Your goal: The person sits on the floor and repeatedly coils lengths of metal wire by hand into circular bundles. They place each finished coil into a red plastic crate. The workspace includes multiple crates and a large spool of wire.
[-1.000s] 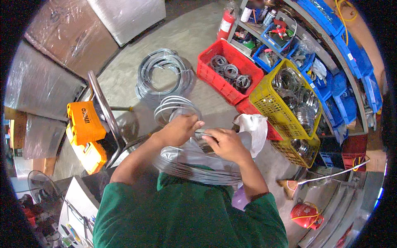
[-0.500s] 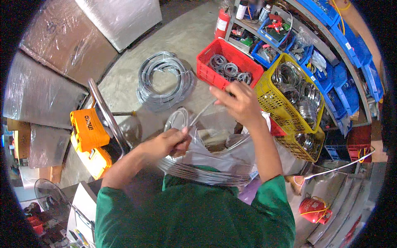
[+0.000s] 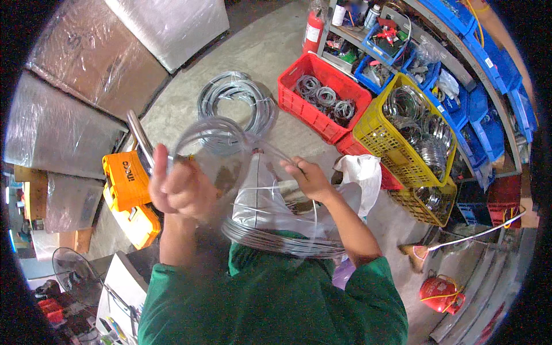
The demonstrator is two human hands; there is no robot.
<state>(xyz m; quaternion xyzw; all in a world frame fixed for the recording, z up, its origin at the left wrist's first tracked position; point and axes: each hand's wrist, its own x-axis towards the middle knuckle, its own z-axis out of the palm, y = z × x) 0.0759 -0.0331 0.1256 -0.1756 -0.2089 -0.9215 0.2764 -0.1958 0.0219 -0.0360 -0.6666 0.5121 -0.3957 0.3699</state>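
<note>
My left hand (image 3: 187, 187), smeared by motion, is closed round a small loop of grey wire (image 3: 214, 127) that stands up in front of it. From this loop the strand runs across to my right hand (image 3: 309, 179), whose fingers pinch it. A larger coil of the same grey wire (image 3: 282, 241) lies across my lap, close to my green shirt. Some loose strands rise between this coil and my right hand. Blur hides exactly how my left fingers sit on the loop.
On the floor ahead lies a big wire coil (image 3: 221, 95). A red crate (image 3: 322, 123) and a yellow crate (image 3: 397, 152), both with wire coils inside, stand ahead right beside shelves of blue bins (image 3: 382, 49). An orange case (image 3: 125, 181) and metal tube (image 3: 138, 135) are left.
My left hand has moved left and up, lifting the wire loop, which looks wider. My right hand has moved down and slightly left, still on the strand.
</note>
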